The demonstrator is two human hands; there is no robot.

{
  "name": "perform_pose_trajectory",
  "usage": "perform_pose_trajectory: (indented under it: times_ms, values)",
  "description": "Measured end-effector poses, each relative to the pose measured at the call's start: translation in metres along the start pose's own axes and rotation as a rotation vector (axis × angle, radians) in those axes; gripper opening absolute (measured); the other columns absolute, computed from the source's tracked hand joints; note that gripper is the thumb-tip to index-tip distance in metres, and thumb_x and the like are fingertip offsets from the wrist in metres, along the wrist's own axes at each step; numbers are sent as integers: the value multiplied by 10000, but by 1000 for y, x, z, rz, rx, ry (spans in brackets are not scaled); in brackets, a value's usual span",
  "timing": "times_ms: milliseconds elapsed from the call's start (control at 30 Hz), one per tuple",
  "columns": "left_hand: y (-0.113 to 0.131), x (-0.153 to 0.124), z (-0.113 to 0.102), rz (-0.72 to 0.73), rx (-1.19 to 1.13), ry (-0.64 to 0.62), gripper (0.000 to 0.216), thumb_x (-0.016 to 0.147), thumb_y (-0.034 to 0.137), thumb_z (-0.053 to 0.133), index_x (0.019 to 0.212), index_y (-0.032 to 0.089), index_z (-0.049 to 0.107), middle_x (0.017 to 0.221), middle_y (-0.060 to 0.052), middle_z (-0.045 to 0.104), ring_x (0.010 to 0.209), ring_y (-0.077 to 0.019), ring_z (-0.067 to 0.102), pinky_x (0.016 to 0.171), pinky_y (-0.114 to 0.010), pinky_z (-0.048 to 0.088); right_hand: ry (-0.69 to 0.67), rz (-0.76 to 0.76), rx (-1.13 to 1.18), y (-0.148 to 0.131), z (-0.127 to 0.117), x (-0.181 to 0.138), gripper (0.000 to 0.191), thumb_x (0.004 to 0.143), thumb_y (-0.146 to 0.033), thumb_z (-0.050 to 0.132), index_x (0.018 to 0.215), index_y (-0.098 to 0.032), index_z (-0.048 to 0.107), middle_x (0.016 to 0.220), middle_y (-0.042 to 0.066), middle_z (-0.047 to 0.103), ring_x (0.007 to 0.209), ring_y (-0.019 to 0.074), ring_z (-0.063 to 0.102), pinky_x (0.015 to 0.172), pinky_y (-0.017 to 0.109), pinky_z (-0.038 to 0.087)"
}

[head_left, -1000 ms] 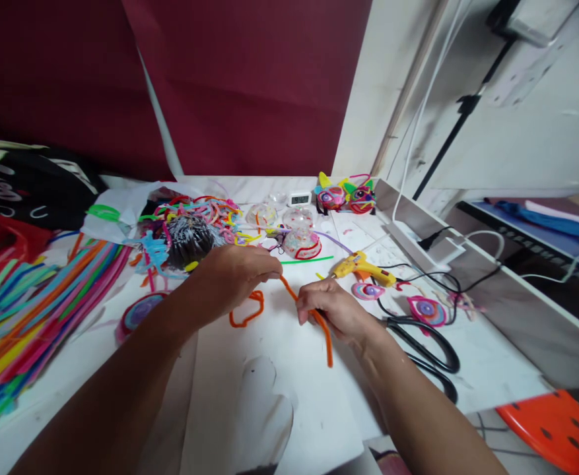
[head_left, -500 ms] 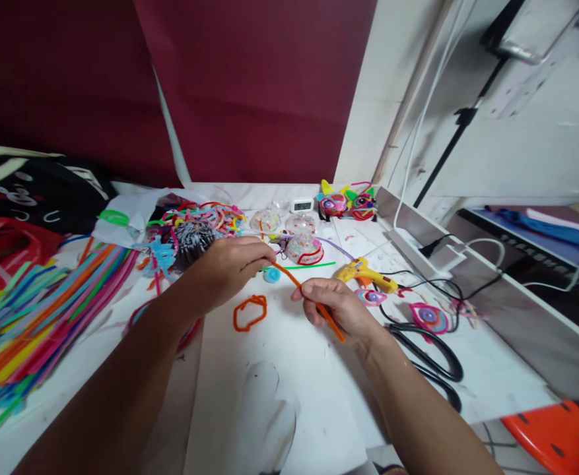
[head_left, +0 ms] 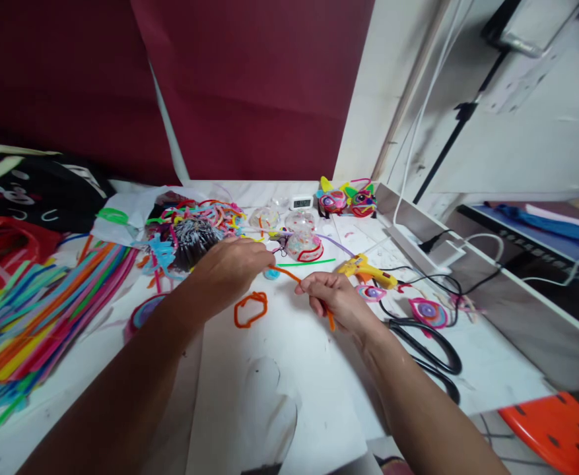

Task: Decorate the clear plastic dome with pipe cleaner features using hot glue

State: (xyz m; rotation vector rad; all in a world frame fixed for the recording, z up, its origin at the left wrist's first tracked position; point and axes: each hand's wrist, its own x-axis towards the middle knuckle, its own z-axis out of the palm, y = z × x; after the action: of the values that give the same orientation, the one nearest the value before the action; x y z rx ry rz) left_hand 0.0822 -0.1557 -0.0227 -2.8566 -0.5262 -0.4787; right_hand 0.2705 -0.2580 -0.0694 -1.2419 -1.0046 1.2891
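An orange pipe cleaner (head_left: pixel 289 272) stretches between my two hands above the white paper. My left hand (head_left: pixel 237 269) pinches its far end, fingers closed. The fingers of my right hand (head_left: pixel 329 295) are wrapped round its middle, and the other end hangs out below them. A second orange pipe cleaner, bent into a loose ring (head_left: pixel 250 310), lies on the paper (head_left: pixel 249 402) under my hands. Just beyond my left fingertips is a small light-blue coil (head_left: pixel 272 274), partly covered. A straight green pipe cleaner (head_left: pixel 309 264) lies behind it.
Bundled coloured pipe cleaners (head_left: pixel 46 310) lie at the left, near a tangled pile (head_left: pixel 204 221). Clear domes (head_left: pixel 303 244) stand at the back. A yellow glue gun (head_left: pixel 366 270), black-handled scissors (head_left: pixel 430 349), eye-shaped pieces (head_left: pixel 428 311) and cables lie at right. A power strip (head_left: pixel 425 247) runs along the edge.
My right hand has shifted slightly left and up along the orange pipe cleaner. Its lower end now points more steeply down. The orange ring has stayed put.
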Motion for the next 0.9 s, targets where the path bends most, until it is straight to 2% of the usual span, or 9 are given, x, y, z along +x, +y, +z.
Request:
perform_pose_trajectory:
  times_ms: [100,200,267,367,533,733,900]
  values:
    - [11,7,9,100,-44,50,151,914,225,533,982,191,663,915,-46,689,916,-224,610,864,-366,382,-31,-40,-45,2,0,0,208,717,-350,607,701,-151,664,344,-75,465,340,60,281,404,221,180]
    - [19,10,12,155,-149,-4,191,931,185,491,842,186,660,747,-9,656,741,-175,603,769,-321,397,-68,-53,-61,3,-1,-1,230,730,-376,621,717,-152,671,374,-64,507,339,59,297,392,216,198]
    - [19,10,11,127,-157,-21,214,925,148,481,805,176,655,716,-7,644,693,-167,596,711,-306,397,-77,-38,-44,3,-1,-1,240,722,-386,640,738,-149,671,409,-49,554,340,60,327,383,214,208]
    - [16,7,8,56,-107,-18,188,912,135,494,845,161,667,754,-27,659,728,-185,615,708,-307,407,-79,-30,-18,1,0,-2,232,710,-373,657,752,-145,663,472,-27,613,353,61,368,382,210,227]
    - [18,7,8,34,-89,-91,159,894,143,514,855,166,667,783,-30,681,738,-187,632,675,-288,412,-71,-40,-48,1,0,-2,234,735,-379,652,745,-145,642,531,-9,649,377,59,383,396,207,260]
    - [18,6,7,-24,-22,-128,195,902,171,496,816,179,671,718,-24,673,673,-186,620,627,-288,387,21,-205,-258,14,-3,1,208,806,-355,624,741,-157,631,609,2,658,438,73,435,432,208,316]
    - [7,2,9,12,-73,-69,216,909,192,475,808,202,666,710,-8,671,670,-153,614,623,-249,384,-46,-252,-340,18,-4,0,215,836,-350,605,738,-163,643,634,8,659,461,83,452,445,212,343]
